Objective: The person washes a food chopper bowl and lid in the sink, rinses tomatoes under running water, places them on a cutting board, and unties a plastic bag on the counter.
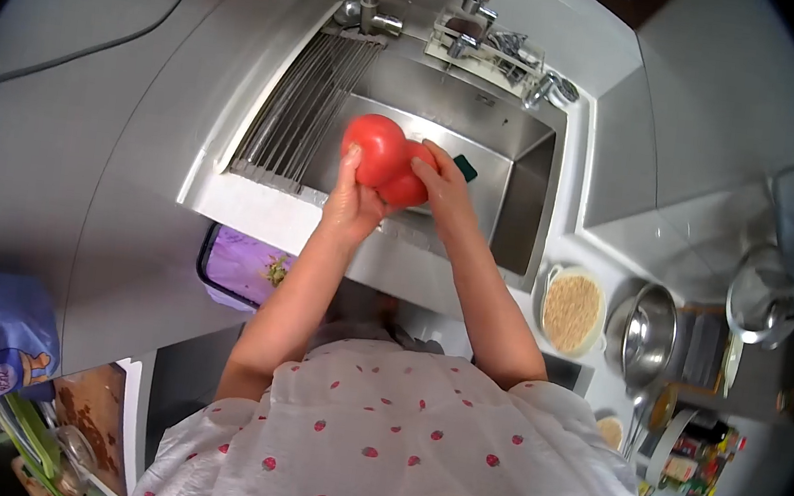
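Note:
Over the sink (401, 126), two smooth, glossy red round things, which look like large tomatoes, are pressed side by side. My left hand (354, 199) cups the left tomato (374, 146) from below, its thumb up along the near side. The right tomato (406, 188) is in my right hand (442, 177), with fingers curled over its right and upper side. No stem shows on either one, so the exact kind is not certain. Behind my right hand a dark green scouring pad (466, 167) lies in the sink.
A roll-up drying rack (300, 110) covers the sink's left part. Behind stand a faucet (370, 5) and a caddy (497, 59). To the right are a white container of grain (573, 312) and a metal bowl (650, 334). A purple-lined bin (236, 264) hangs below the front edge.

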A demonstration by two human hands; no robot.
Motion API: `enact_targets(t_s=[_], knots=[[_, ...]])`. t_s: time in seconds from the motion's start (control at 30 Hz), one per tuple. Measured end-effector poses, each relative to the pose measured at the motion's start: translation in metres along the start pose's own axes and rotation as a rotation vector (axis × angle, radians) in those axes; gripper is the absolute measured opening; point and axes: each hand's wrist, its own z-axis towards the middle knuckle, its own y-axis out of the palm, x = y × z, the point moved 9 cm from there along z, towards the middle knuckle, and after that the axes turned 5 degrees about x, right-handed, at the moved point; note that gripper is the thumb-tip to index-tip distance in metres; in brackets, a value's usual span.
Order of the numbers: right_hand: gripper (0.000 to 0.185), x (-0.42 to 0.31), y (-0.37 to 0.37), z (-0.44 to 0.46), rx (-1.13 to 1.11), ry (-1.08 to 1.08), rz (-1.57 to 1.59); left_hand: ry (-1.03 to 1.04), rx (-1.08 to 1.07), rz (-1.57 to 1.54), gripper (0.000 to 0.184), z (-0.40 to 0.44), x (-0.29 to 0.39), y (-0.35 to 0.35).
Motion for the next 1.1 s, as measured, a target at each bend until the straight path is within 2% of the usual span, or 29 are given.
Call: enact_targets(t_s=[0.07, 0.13, 0.23, 0.33, 0.4, 0.5, 0.63, 0.7, 0.77, 0.83, 0.93, 1.0, 1.07, 1.1], knots=[[0.046, 0.002, -0.018, 0.023, 0.166, -0.020, -0.089, -0.002, 0.076, 0.028, 0.075, 0.020, -0.006, 0.005], [0.045, 0.004, -0.026, 0.050, 0.145, -0.034, -0.164, 0.004, 0.110, -0.014, 0.074, 0.044, -0.010, 0.006], [0.041, 0.019, -0.036, 0.084, 0.117, 0.073, -0.142, 0.017, 0.206, 0.021, 0.074, 0.069, -0.013, 0.001], [0.036, 0.026, -0.036, 0.127, 0.058, -0.019, -0.217, -0.010, 0.301, 0.074, 0.071, 0.095, -0.015, -0.012], [0.031, 0.014, -0.044, 0.142, 0.205, -0.134, -0.350, -0.122, 0.407, 0.063, 0.073, 0.106, -0.024, -0.021], [0.031, -0.005, -0.041, 0.162, 0.270, -0.223, -0.489, -0.202, 0.497, 0.063, 0.070, 0.128, -0.025, -0.026], [0.033, -0.038, -0.016, 0.182, 0.269, -0.328, -0.723, -0.157, 0.496, -0.013, 0.067, 0.173, -0.032, -0.035], [0.034, -0.050, 0.001, 0.191, 0.243, -0.374, -0.757, -0.204, 0.391, -0.020, 0.060, 0.198, -0.044, -0.036], [0.035, -0.048, 0.008, 0.208, 0.219, -0.420, -0.788, -0.178, 0.398, -0.007, 0.056, 0.212, -0.050, -0.036], [0.032, -0.059, 0.015, 0.220, 0.247, -0.673, -0.789, -0.148, 0.408, 0.003, 0.052, 0.222, -0.052, -0.037], [0.031, -0.054, 0.013, 0.243, 0.249, -0.676, -0.812, -0.159, 0.405, -0.065, 0.047, 0.237, -0.059, -0.038], [0.034, -0.048, 0.016, 0.259, 0.205, -0.634, -0.907, -0.118, 0.322, -0.037, 0.026, 0.247, -0.054, -0.028], [0.038, -0.041, 0.020, 0.271, 0.161, -0.592, -1.000, -0.133, 0.289, -0.068, 0.024, 0.253, -0.049, -0.016], [0.039, -0.045, 0.021, 0.272, 0.197, -0.642, -1.019, -0.144, 0.253, -0.101, 0.022, 0.255, -0.044, -0.005]])
